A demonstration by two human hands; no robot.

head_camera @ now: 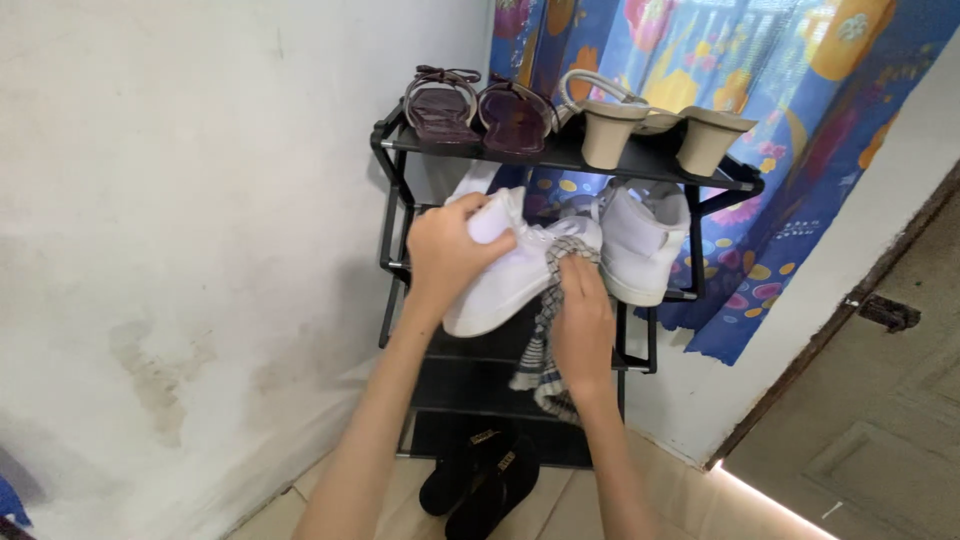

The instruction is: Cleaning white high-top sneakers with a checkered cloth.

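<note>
We are looking down at a black shoe rack (395, 140) standing by a white wall (180, 200); our left hand (447, 253) is wrapping around the heel end of a white sneaker (505, 285), holding it up in front of the middle shelf of the rack; our right hand (582, 325) is pressing a checked cloth (535, 360) against the side of the sneaker, with the fingers closing on the cloth; the rest of the cloth is hanging down below the hand.

A second white sneaker (645, 245) is sitting on the middle shelf, just beside the one we are holding; on the top shelf a pair of dark red sandals (480, 110) is lying next to a pair of beige block-heel shoes (650, 125), with the heels pointing at us; a pair of black sandals (480, 480) is lying on the tiled floor (700, 500) near the foot of the rack; a bright blue curtain with flowers (760, 80) is hanging behind the rack; a brown door (880, 400) is showing at the right.
</note>
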